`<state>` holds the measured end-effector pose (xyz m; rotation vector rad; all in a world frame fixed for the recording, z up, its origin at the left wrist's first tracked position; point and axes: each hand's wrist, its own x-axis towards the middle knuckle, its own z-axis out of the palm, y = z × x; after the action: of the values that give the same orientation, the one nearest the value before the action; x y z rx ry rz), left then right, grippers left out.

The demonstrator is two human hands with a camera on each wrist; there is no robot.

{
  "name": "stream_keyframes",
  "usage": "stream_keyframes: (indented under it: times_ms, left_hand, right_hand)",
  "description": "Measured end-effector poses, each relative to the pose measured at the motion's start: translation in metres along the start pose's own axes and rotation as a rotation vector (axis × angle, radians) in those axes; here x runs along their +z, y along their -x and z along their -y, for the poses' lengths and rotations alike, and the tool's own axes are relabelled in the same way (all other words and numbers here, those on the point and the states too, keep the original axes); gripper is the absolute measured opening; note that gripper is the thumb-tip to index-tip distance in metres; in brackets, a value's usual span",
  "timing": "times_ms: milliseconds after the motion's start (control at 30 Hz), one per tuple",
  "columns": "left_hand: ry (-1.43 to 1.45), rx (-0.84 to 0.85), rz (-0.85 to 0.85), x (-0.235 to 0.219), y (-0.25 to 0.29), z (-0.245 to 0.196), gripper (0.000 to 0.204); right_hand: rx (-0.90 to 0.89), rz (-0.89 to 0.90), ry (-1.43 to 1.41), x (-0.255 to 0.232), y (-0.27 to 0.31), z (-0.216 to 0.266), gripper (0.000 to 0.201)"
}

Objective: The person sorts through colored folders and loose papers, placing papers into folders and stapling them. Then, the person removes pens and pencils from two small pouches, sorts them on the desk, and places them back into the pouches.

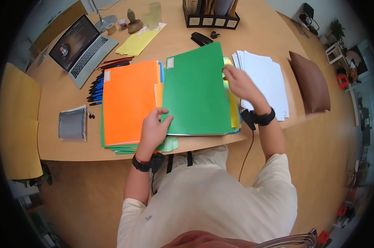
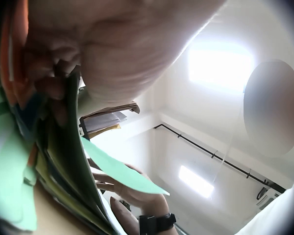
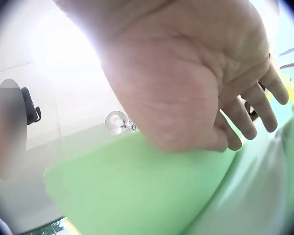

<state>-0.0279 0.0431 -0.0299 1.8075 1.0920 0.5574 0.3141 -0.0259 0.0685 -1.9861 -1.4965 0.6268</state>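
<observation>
A green folder [image 1: 197, 91] with a white label lies over a stack of coloured folders in the head view. My left hand [image 1: 153, 128] grips its lower left edge, the thumb on the cover. In the left wrist view, fingers [image 2: 51, 88] curl round the folder's edge. My right hand [image 1: 239, 82] is by the upper right edge, above the papers. Its fingers [image 3: 245, 122] are spread and loosely extended beside a pale green flap [image 3: 142, 186] in the right wrist view; its thumb is hidden there. An orange folder [image 1: 129, 103] lies left of the green one.
White papers [image 1: 261, 78] and a brown pouch [image 1: 311, 84] lie to the right. A laptop [image 1: 81, 49], blue pens [image 1: 97, 89] and a grey mesh pouch [image 1: 72, 123] are left. Behind stand a black file holder [image 1: 212, 21] and a stapler [image 1: 201, 39].
</observation>
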Motion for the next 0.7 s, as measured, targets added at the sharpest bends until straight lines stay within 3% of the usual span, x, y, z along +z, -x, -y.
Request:
stream_keyframes:
  times_ms: [67, 167, 267, 367, 433, 500, 600, 700]
  left_hand:
    - [0.077, -0.042, -0.050, 0.002, 0.000, -0.007, 0.035]
    - [0.003, -0.111, -0.073, 0.000, -0.002, -0.014, 0.036]
    - [-0.031, -0.112, -0.065, 0.000, -0.008, -0.006, 0.031]
    - [0.069, -0.137, -0.053, 0.003, -0.012, 0.007, 0.028]
    - [0.036, -0.129, -0.062, 0.001, -0.011, 0.003, 0.027]
    - [0.021, -0.135, -0.061, -0.001, -0.010, -0.004, 0.027]
    - [0.022, -0.177, -0.041, -0.002, -0.009, -0.009, 0.027]
    - [0.032, -0.197, -0.034, 0.000, -0.009, -0.006, 0.027]
  right_hand:
    - [-0.016, -0.103, -0.035, -0.013, -0.021, 0.016, 0.048]
    - [-0.069, -0.123, 0.067, -0.011, -0.064, 0.042, 0.045]
    - [-0.186, -0.154, 0.297, -0.004, -0.114, 0.075, 0.054]
    - [-0.320, -0.291, 0.568, 0.023, -0.195, 0.065, 0.062]
    - [-0.214, -0.074, 0.461, 0.035, -0.239, 0.087, 0.062]
    - [-0.244, 0.098, 0.422, 0.067, -0.290, 0.083, 0.059]
    - [-0.205, 0.189, 0.508, 0.114, -0.332, 0.084, 0.043]
    - [-0.141, 0.195, 0.475, 0.144, -0.360, 0.087, 0.043]
